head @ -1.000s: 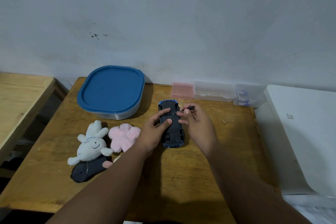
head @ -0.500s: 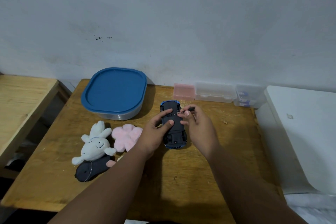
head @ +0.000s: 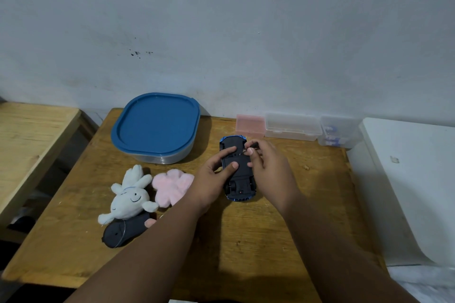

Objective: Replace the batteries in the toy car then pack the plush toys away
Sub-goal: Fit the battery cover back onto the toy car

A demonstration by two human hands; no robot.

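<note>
The right hand [head: 268, 170] pinched a thin dark-handled screwdriver [head: 249, 149], its tip on the black underside of the upturned blue plastic toy car [head: 240, 174]. The left hand [head: 211, 179] pressed a straight forefinger and thumb flat on that underside. Left of the car lay a fluffy pink plush toy [head: 172, 186], a smiling white plush toy [head: 129, 198] and a dark grey plush toy [head: 125, 230]. Behind the car to its left stood a blue-lidded clear plastic container [head: 155, 125].

My right fingers [head: 250, 151] hide most of the screwdriver [head: 255, 145]; whether its tip touches the toy car [head: 240, 184], I cannot tell
</note>
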